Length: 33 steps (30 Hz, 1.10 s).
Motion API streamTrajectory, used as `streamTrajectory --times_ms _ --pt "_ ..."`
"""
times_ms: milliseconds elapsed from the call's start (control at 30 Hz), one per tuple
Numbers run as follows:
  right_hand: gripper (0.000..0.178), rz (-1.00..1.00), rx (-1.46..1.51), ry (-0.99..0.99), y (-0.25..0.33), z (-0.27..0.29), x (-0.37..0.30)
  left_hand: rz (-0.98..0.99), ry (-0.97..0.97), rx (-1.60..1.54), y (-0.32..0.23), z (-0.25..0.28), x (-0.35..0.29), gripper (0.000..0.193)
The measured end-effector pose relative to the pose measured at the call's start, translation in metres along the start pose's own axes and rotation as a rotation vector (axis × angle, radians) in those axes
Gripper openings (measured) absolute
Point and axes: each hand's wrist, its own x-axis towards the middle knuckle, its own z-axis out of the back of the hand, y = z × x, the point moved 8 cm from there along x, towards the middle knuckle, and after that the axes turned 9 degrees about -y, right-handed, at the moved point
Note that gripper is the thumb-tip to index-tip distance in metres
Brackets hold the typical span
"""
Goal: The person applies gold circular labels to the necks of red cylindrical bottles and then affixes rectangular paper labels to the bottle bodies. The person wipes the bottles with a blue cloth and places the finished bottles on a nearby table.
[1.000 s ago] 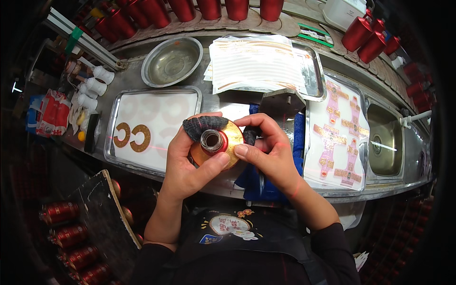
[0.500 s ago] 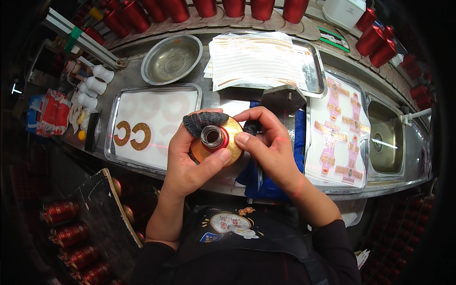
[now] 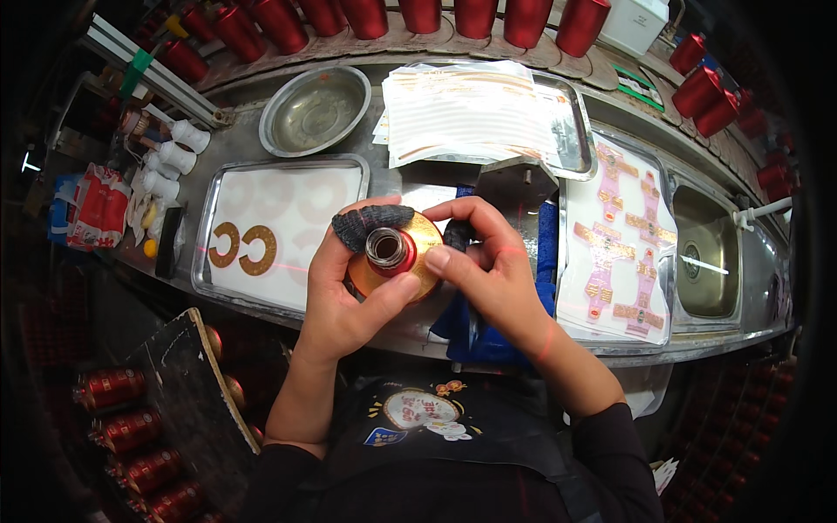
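I see a long metal bench [image 3: 261, 139] curving across the upper half of the frame, with a sink [image 3: 708, 254] sunk into it at the right. On it, left of centre, sits a tray [image 3: 205, 253] lined with a white sheet bearing two gold C-shaped stickers [image 3: 246, 247]. At top centre another tray carries a stack of striped sheets [image 3: 475, 109], and right of centre lies a sheet of pink and gold labels [image 3: 623, 240]. A round steel bowl [image 3: 316, 109] stands at the upper left, and red bottles [image 3: 475, 16] line the top edge.

At centre frame, just above the near edge of the bench, both hands hold one red bottle [image 3: 392, 253], seen end-on: a silvery mouth ringed in red, with a broad gold collar [image 3: 425, 235] spread around the neck.

My left hand [image 3: 336, 296] grips it from the left and below, fingers clamped on it, the thumb pressing the lower right of the collar; one finger wears a dark ribbed cot [image 3: 370, 223] lying across the top. My right hand [image 3: 488, 270] closes on the collar's right edge, thumb tip against the gold.
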Motion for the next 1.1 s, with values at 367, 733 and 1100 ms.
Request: streamTrajectory --times_ms 367,733,1100 --pt "0.030 -0.187 0.227 -0.172 -0.019 0.035 0.013 0.075 -0.007 -0.145 0.014 0.002 -0.011 0.068" --pt "0.024 0.601 -0.434 -0.136 0.070 0.004 -0.043 0.114 -0.017 -0.221 0.013 0.000 -0.014 0.065" --pt "0.022 0.488 -0.390 -0.279 0.074 0.007 -0.014 0.084 -0.006 -0.210 0.014 -0.001 -0.011 0.058"
